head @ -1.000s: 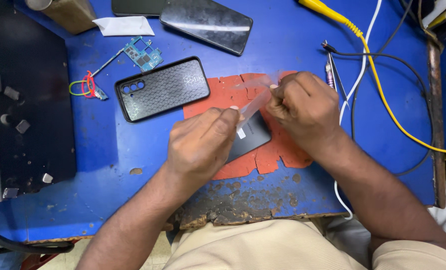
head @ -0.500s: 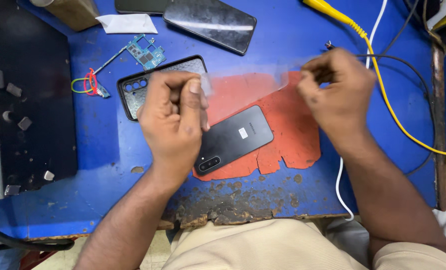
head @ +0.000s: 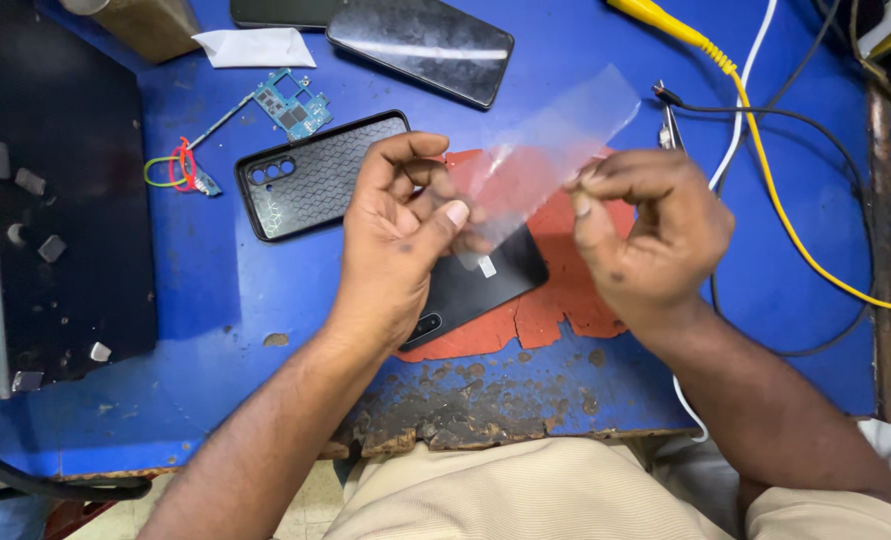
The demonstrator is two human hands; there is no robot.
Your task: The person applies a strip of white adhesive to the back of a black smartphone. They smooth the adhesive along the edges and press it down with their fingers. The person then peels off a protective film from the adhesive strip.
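Below, dark phone (head: 486, 285) half hidden; both hands' fingers (head: 456, 213) pinched on clear film (head: 556, 150).

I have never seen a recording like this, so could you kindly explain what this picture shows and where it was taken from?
There is no machine here: a camera worn on a person's head looks down at their two bare hands over a worn blue workbench. The left hand and right hand together hold up a clear plastic film. Below it a dark phone lies on a red mat. Nearby lie a patterned black phone case, a small circuit board, another dark phone and a yellow cable.
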